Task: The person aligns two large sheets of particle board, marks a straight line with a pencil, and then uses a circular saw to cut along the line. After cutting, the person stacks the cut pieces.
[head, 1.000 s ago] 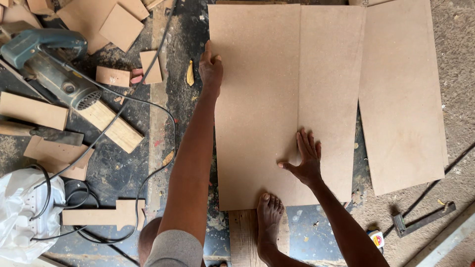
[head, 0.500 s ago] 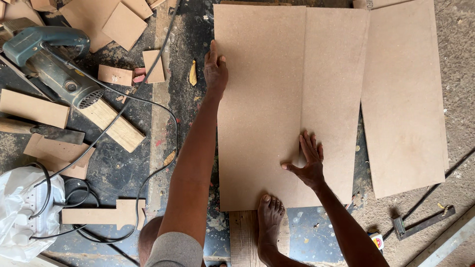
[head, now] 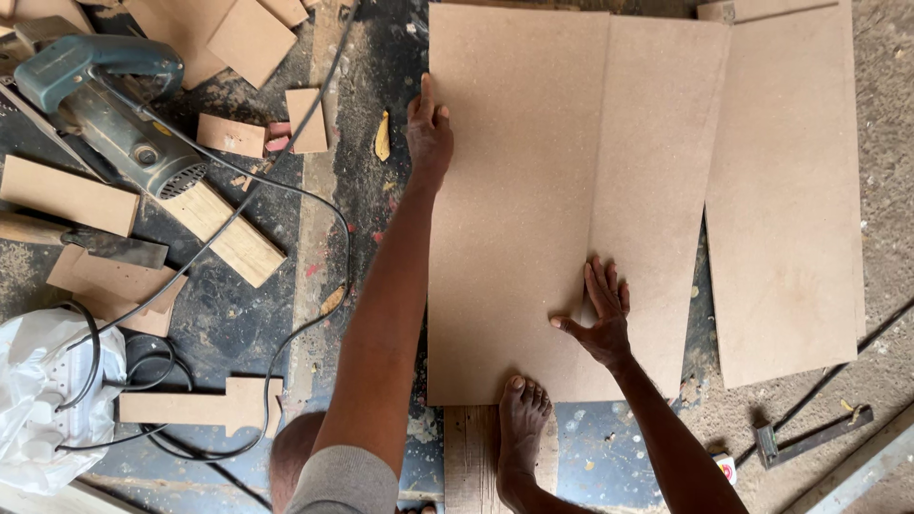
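A tall brown fibreboard panel (head: pixel 514 171) lies flat on the floor, overlapping a second panel (head: pixel 662 190) to its right. My left hand (head: pixel 428 133) grips the top panel's left edge, fingers over the face. My right hand (head: pixel 600 314) presses flat with spread fingers on the seam where the two panels overlap, near their lower end. My bare foot (head: pixel 522 419) rests at the top panel's near edge, on a wooden plank (head: pixel 466 462).
A third panel (head: pixel 785 190) lies further right. A blue-grey power tool (head: pixel 105 114) with a black cable (head: pixel 286 190) sits at upper left among board offcuts (head: pixel 67 195). A white plastic bag (head: pixel 48 400) is lower left. A metal square (head: pixel 809 438) lies lower right.
The view has shifted slightly left, so the panels sit further right in frame. My left hand has slid a little down the panel's edge; my right hand stays pressed flat.
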{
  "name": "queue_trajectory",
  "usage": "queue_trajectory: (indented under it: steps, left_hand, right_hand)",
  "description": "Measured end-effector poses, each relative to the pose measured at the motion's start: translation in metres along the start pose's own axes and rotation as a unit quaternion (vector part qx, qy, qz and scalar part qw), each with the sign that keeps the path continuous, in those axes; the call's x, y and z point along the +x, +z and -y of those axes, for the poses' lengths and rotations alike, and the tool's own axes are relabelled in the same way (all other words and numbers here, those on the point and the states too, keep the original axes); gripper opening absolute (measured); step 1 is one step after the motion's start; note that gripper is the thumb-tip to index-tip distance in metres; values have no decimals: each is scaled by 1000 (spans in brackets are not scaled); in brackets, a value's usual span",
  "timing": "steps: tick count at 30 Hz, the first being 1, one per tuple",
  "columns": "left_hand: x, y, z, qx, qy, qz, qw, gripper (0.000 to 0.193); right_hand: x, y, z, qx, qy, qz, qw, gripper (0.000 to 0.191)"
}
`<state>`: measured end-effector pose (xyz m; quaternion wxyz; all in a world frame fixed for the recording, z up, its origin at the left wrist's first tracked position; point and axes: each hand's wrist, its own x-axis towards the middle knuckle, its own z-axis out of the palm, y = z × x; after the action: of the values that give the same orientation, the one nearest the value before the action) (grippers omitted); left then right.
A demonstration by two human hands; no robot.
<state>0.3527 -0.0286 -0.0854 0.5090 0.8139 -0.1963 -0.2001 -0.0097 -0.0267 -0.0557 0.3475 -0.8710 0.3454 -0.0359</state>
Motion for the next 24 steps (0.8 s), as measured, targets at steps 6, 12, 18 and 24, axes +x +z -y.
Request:
queue_trajectory:
  steps: [6,12,18,24]
  left_hand:
    - [2,-10,-10,-22,-87,53,995,65]
    - [0,-10,1,84,7,54,995,65]
    - [-39,-14,23,211,85,9,974,59]
    - [-167,-28,48,274,-45,-48,959,33]
  right_hand:
    - [0,2,5,-12,-8,1,1000,118]
    - [-1,1,4,-12,-11,1,1000,126]
    - [-6,7,-2,-62,-4,30,998,119]
    - [-18,17,-13,-87,-6,30,996,119]
